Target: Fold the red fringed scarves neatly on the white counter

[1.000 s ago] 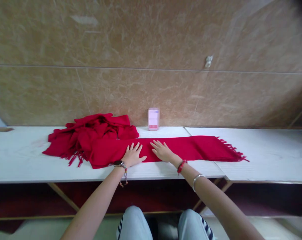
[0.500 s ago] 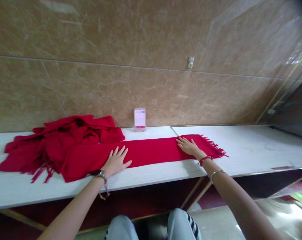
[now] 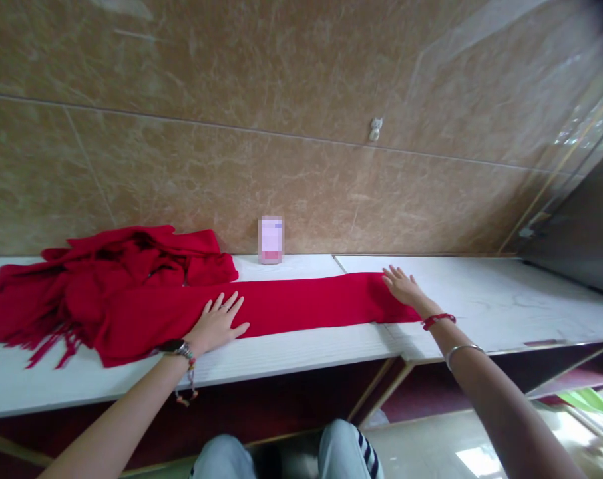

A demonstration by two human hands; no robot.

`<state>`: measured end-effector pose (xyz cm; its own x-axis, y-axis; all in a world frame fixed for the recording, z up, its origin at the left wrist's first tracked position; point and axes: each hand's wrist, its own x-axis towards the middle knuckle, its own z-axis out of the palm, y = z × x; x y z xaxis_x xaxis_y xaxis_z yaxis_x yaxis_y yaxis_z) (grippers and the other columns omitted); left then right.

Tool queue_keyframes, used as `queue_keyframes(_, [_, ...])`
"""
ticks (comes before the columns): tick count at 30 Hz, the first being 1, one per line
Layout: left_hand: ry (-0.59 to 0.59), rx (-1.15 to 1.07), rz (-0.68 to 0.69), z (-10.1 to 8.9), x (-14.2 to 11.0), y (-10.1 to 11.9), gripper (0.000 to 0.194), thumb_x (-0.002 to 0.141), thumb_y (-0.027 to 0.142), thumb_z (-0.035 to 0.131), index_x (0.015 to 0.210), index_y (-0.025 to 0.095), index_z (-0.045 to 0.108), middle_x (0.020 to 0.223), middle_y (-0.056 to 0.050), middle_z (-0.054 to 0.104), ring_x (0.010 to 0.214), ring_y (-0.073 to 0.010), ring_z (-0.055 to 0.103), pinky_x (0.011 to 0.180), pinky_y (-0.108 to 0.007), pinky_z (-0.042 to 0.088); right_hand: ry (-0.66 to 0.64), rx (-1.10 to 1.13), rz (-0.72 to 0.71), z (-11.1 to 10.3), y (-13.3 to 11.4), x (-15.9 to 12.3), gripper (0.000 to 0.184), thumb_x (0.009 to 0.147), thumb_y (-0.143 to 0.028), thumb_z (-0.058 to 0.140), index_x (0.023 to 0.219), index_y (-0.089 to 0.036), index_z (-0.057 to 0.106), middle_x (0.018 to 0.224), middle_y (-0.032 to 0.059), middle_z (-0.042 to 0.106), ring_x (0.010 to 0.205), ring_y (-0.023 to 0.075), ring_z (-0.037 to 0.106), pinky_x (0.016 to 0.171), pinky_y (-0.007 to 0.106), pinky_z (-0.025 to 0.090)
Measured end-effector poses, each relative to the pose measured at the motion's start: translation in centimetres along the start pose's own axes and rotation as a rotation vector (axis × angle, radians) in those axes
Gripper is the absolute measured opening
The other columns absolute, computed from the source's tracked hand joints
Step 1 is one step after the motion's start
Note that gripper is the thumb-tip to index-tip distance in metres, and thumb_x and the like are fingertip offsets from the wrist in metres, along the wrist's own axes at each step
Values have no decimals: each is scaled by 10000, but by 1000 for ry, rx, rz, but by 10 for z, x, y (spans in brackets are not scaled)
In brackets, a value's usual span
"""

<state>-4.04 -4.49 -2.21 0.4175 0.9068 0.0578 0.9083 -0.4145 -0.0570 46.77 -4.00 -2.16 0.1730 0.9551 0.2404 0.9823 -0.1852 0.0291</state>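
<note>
A red scarf (image 3: 301, 306) lies stretched out in a long flat strip on the white countertop (image 3: 486, 299). My left hand (image 3: 217, 324) rests on it with fingers spread, near where the smooth strip meets the bunched part. At the scarf's right end is my right hand (image 3: 405, 289), fingers extended and held close together over the cloth. That hand and wrist hide most of the scarf's fringed right end. To the left, a rumpled heap of red cloth (image 3: 132, 259) lies against the strip, with fringe hanging at its front.
A small pinkish blurred box or card (image 3: 271, 241) stands against the brown tiled wall (image 3: 301, 186). A tiny cat figure (image 3: 376, 129) is fixed to the wall. Open shelves run below the counter edge, and a dark grey panel (image 3: 576, 226) stands at the right.
My right hand has slid rightward along the scarf to its fringed end, covering it. My left hand stays at the same spot on the cloth. The view has shifted slightly.
</note>
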Motion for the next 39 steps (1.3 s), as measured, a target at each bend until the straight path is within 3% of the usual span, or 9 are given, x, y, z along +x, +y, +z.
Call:
queue_keyframes(6, [-20, 8, -4, 1, 3, -2, 717, 811, 578, 297, 1394, 163, 245, 1466, -59, 149, 1322, -343, 124, 1035, -493, 139, -2, 107, -513, -15, -129, -43, 507, 924, -396, 191, 1387, -198, 253, 1450, 86, 233, 1329, 249, 151, 1025, 497, 223])
queue_keyframes(9, [-35, 6, -14, -3, 2, 1, 714, 817, 573, 286, 1395, 157, 241, 1466, -65, 148, 1322, -341, 127, 1033, -492, 142, -73, 69, -628, -10, -157, -60, 479, 931, -373, 202, 1383, -228, 263, 1447, 66, 243, 1322, 255, 174, 1010, 514, 240])
queue_keyframes(11, [-45, 3, -17, -6, 1, 3, 711, 818, 570, 285, 1395, 156, 241, 1465, -66, 151, 1323, -336, 130, 1034, -487, 145, -104, 28, -628, -4, -149, -64, 460, 935, -349, 204, 1378, -242, 274, 1445, 65, 247, 1314, 261, 201, 991, 536, 256])
queue_keyframes(17, [-47, -11, -21, -9, -1, 5, 721, 812, 569, 297, 1397, 152, 234, 1464, -68, 156, 1321, -342, 129, 1034, -488, 141, -115, -124, -433, -2, -74, -60, 424, 919, -286, 269, 1335, -299, 350, 1431, 57, 283, 1305, 288, 218, 958, 642, 196])
queue_keyframes(20, [-39, -24, -19, -8, -1, 5, 718, 811, 571, 300, 1395, 158, 241, 1462, -68, 164, 1321, -343, 131, 1030, -491, 144, -96, -83, -352, -7, -74, -63, 439, 919, -329, 258, 1353, -296, 315, 1441, 66, 256, 1313, 288, 195, 963, 641, 191])
queue_keyframes(23, [-42, -29, -13, -6, 0, 4, 717, 809, 583, 288, 1394, 169, 245, 1466, -60, 155, 1321, -345, 124, 1030, -492, 141, -93, 54, -409, -14, -112, -68, 482, 923, -383, 211, 1393, -275, 212, 1458, 61, 210, 1325, 266, 161, 985, 608, 202])
queue_keyframes(32, [-30, -49, -10, -1, 0, 1, 728, 802, 602, 284, 1394, 179, 242, 1464, -60, 164, 1323, -335, 127, 1034, -492, 133, -195, 331, -694, -30, -281, -56, 525, 920, -433, 211, 1399, -222, 187, 1470, 75, 165, 1338, 251, 99, 1004, 598, 162])
queue_keyframes(36, [-27, -50, -5, -1, -1, 1, 725, 801, 602, 295, 1383, 170, 273, 1460, -78, 179, 1322, -335, 134, 1035, -492, 134, -191, 332, -749, -22, -321, -45, 516, 923, -412, 201, 1392, -199, 208, 1462, 87, 190, 1334, 237, 128, 1016, 569, 171])
queue_keyframes(39, [-20, -53, -12, -1, -1, 1, 709, 801, 598, 314, 1376, 184, 287, 1454, -83, 199, 1322, -333, 141, 1032, -499, 133, -179, 303, -713, -14, -327, -34, 498, 924, -392, 198, 1380, -198, 247, 1454, 86, 221, 1326, 236, 164, 1022, 550, 180])
